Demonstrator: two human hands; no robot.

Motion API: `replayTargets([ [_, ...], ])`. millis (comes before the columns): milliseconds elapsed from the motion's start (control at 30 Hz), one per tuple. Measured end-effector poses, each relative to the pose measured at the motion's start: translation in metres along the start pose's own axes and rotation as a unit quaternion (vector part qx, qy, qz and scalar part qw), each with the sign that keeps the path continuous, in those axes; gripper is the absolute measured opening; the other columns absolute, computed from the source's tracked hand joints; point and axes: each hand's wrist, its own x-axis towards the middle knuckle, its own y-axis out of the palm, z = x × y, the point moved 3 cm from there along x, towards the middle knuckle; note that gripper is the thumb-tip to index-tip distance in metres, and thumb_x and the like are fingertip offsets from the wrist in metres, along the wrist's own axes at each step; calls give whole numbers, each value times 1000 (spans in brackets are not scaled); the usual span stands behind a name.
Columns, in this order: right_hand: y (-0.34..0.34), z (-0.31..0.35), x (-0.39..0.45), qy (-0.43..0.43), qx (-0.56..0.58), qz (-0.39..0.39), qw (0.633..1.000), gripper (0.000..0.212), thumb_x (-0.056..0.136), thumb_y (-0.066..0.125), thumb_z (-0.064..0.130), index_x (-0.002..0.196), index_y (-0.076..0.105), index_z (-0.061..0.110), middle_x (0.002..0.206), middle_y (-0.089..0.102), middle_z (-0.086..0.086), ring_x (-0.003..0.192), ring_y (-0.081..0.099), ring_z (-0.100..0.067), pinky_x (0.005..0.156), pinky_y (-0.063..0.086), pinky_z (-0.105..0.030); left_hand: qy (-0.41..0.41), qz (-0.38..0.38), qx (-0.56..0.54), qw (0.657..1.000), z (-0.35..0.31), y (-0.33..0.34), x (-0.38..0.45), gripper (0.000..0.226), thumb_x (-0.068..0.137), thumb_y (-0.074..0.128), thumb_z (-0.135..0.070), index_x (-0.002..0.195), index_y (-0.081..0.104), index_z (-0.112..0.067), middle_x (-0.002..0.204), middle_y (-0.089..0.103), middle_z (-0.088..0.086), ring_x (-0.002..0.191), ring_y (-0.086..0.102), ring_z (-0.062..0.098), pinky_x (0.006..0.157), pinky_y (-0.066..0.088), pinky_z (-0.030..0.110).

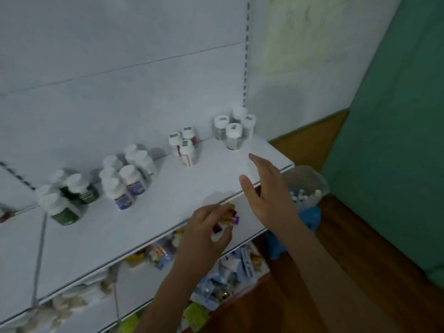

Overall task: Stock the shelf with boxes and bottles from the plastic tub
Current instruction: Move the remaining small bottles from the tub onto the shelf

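Shelf is partly stocked: bottles are grouped along its far side. A small box is pinched by the left hand at the near edge; the right hand is held open, empty. Bottles remain in the tub at right.

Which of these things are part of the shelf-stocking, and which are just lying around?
Part of the job:
- left hand gripping a small bottle
- right hand, open
- shelf
- plastic tub
- green-label bottles

Just there:
- packets on lower shelf
- green curtain
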Motion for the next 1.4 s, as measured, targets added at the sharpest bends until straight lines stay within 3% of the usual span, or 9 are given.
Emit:
replayTargets([
  [100, -64, -55, -17, 62, -23, -29, 997, 65, 99, 40, 54, 151, 34, 16, 152, 39, -3, 137, 32, -13, 113, 26, -27, 42, 51, -11, 998, -45, 59, 19, 47, 93, 63, -37, 138, 53, -27, 129, 54, -12, 117, 42, -3, 104, 36, 14],
  [200, -119, -101, -31, 107, -72, -39, 991, 66, 100, 37, 56, 154, 28, 19, 156, 33, -2, 142, 28, -14, 117, 25, -31, 73, 111, -30, 991, -86, 109, 35, 55, 94, 61, -39, 145, 44, -25, 136, 51, -7, 126, 43, 6, 108, 39, 26],
  [300, -161, -139, -38, 136, -107, -51, 984, 64, 102, 39, 51, 155, 26, 17, 157, 32, -2, 143, 26, -14, 116, 23, -28, 97, 153, -40, 983, -117, 149, 53, 58, 93, 61, -43, 145, 42, -25, 137, 50, -5, 125, 45, 10, 106, 41, 29],
  [400, -191, -173, -37, 172, -133, -61, 974, 65, 102, 38, 53, 156, 25, 18, 158, 30, -1, 144, 23, -14, 114, 15, -22, 117, 179, -39, 976, -136, 183, 73, 57, 93, 62, -42, 143, 43, -24, 133, 51, -4, 119, 47, 10, 100, 42, 24],
  [700, -236, -300, 27, 206, -219, -42, 953, 65, 101, 38, 53, 153, 30, 15, 155, 37, -4, 142, 30, -20, 116, 24, -34, 149, 243, 15, 958, -142, 302, 176, 59, 94, 53, -51, 144, 45, -22, 134, 53, -3, 124, 47, 16, 102, 43, 33],
  [800, -239, -352, 65, 215, -229, -7, 949, 65, 101, 39, 53, 153, 31, 15, 154, 38, -4, 142, 32, -22, 116, 28, -37, 132, 271, 43, 953, -131, 353, 218, 64, 91, 42, -56, 144, 44, -19, 133, 54, 1, 124, 48, 21, 101, 45, 38],
  [1000, -237, -428, 142, 225, -243, 84, 940, 65, 100, 44, 49, 153, 30, 14, 155, 36, -6, 141, 32, -24, 116, 28, -39, 69, 329, 76, 939, -111, 414, 291, 56, 97, 51, -45, 145, 42, -19, 136, 51, 2, 127, 46, 22, 105, 40, 38],
  [1200, -207, -497, 194, 214, -226, 147, 939, 62, 100, 47, 46, 151, 34, 15, 152, 39, -6, 138, 37, -24, 113, 33, -39, -59, 327, 79, 940, -69, 444, 339, 50, 95, 57, -37, 140, 48, -15, 129, 54, 9, 117, 52, 28, 96, 46, 41],
  [1400, -135, -582, 228, 180, -170, 302, 921, 50, 99, 52, 34, 144, 45, 16, 140, 49, -8, 125, 48, -29, 101, 44, -42, -199, 321, 82, 922, -17, 467, 336, 51, 94, 57, -41, 137, 53, -14, 128, 57, 12, 117, 53, 32, 92, 47, 40],
])
